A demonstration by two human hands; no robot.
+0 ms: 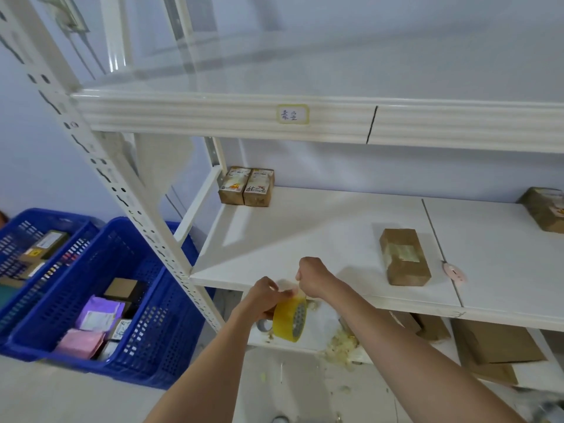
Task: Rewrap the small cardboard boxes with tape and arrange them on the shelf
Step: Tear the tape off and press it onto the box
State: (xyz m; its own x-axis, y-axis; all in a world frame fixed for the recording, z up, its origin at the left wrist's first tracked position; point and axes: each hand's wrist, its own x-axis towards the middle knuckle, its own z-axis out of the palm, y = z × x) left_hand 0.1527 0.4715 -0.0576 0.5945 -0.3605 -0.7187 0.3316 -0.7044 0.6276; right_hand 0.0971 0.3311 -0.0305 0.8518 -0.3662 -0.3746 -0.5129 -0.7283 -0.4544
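- At the shelf's front edge, the left hand (265, 296) grips the tape roll (290, 319) — yellowish, hanging just beneath it.
- Touching it from the right, the right hand (311, 277) is curled tight, pinching the tape's end.
- Beyond the right hand lies a cardboard box (404, 257) on the shelf (305, 233); two boxes (246, 187) stand far behind both hands.

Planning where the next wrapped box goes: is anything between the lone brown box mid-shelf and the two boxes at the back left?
Nothing visible. The white shelf board lies bare between the brown cardboard box and the pair of printed cardboard boxes.
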